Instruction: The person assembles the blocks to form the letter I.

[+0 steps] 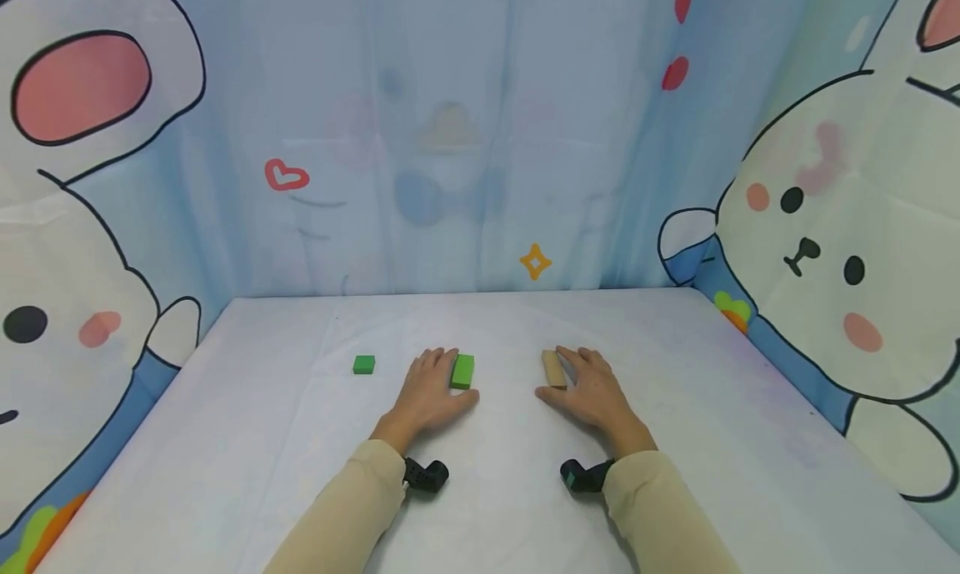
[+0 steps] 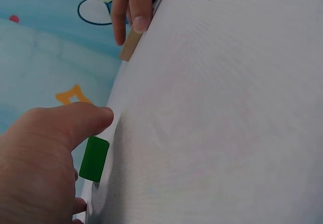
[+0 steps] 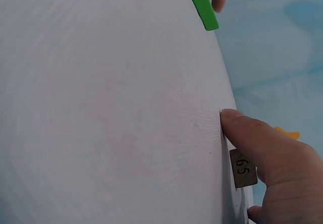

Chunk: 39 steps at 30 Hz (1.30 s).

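Observation:
My left hand [image 1: 431, 395] rests on the white table, its fingers beside a bright green block [image 1: 462, 371]. Its thumb is stretched out near the block's front end, and the fingers are not curled round it. My right hand [image 1: 595, 393] lies around a tan wooden block [image 1: 553, 369], fingertips close to its far end and thumb near its near end. The right wrist view shows dark digits, apparently 65, on the end face of this wooden block [image 3: 243, 168]. Whether the right fingertips touch it I cannot tell.
A smaller green block [image 1: 363, 364] lies left of my left hand. The white cloth-covered table [image 1: 510, 491] meets a blue curtain [image 1: 465, 224] at its far edge. Curtains with rabbit prints stand at both sides.

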### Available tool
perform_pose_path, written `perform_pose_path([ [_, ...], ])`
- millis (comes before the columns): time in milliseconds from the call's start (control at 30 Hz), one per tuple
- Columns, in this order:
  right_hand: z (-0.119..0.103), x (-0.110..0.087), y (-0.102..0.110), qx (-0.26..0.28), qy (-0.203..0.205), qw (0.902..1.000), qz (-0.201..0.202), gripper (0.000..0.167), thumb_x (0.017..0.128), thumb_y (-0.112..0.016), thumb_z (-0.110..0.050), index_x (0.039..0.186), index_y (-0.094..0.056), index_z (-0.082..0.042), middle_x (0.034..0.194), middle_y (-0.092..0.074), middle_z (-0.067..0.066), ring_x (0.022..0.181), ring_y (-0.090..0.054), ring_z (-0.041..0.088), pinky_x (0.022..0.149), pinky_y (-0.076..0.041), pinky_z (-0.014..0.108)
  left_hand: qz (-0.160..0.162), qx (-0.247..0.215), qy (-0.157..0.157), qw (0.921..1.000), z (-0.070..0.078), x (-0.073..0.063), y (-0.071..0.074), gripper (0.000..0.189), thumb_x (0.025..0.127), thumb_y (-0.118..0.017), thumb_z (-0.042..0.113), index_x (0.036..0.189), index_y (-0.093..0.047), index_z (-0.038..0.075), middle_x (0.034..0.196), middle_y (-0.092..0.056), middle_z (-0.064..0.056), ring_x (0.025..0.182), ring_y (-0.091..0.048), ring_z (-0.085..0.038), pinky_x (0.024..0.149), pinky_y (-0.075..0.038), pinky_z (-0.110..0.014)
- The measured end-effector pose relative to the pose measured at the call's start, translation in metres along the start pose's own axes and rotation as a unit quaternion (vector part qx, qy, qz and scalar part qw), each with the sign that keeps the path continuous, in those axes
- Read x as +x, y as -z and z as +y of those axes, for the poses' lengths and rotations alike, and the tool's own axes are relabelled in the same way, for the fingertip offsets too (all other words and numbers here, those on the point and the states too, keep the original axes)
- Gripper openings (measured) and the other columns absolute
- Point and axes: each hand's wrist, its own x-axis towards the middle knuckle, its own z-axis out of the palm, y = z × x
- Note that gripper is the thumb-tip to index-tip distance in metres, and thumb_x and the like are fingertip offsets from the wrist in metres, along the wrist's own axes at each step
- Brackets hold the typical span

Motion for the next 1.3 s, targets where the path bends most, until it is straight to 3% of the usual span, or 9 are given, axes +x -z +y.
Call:
perform_pose_path([
  [667, -0.0002, 0.0014, 0.0003, -0.013, -0.014, 0.9998, 0.003, 0.088, 0.09, -0.07, -0.057, 0.159, -0.04, -0.013, 0.163, -0.03, 0.029, 0.151, -0.027, 0.051, 0.118, -0.024, 0.072, 0.014, 0.006, -0.005, 0.9999, 0.0017, 0.0026, -0.0022, 0.076, 0.092, -0.065, 0.046, 0.154, -0.045, 0.008, 0.158, -0.043, -0.022, 0.151, -0.034, -0.043, 0.125, -0.022, -0.058],
  [1300, 0.0006, 0.0009, -0.0005, -0.015, -0.011, 0.9998, 0.009, 0.085, 0.09, -0.071, -0.056, 0.158, -0.042, -0.013, 0.162, -0.031, 0.029, 0.15, -0.027, 0.05, 0.119, -0.025, 0.07, 0.015, 0.014, 0.01, 0.9997, 0.0044, 0.0027, -0.0011, 0.07, 0.097, -0.066, 0.043, 0.153, -0.047, 0.006, 0.158, -0.043, -0.02, 0.15, -0.035, -0.04, 0.126, -0.023, -0.056],
])
